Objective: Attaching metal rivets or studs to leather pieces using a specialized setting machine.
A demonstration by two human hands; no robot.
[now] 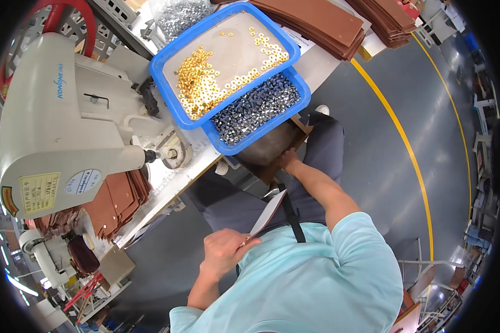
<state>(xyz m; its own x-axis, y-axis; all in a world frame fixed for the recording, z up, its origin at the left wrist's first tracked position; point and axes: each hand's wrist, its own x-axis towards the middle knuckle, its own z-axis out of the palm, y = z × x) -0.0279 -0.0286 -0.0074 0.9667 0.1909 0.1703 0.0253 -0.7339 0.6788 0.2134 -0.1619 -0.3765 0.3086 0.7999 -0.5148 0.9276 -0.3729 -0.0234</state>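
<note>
My left hand [228,251] is closed on the lower end of a flat leather piece [269,212], held tilted in front of my chest. Its pale face and a thin brown edge show. My right hand [288,159] reaches down between my knees to the edge of a dark brown open box [269,145]. Its fingers look curled, but what they grip is hidden. Just above that box, two blue trays overlap at the table's edge. Gold ring-shaped metal parts lie in the upper tray [226,105]; small dark silver metal pieces fill the lower tray [307,95].
A large pale press machine [66,127] stands at left, its tool tip [151,156] over a small round base. Brown leather pieces [114,205] are stacked below it. More leather strips [316,25] lie beyond the trays, near a bag of metal parts [183,19]. Yellow lines [397,127] mark the floor.
</note>
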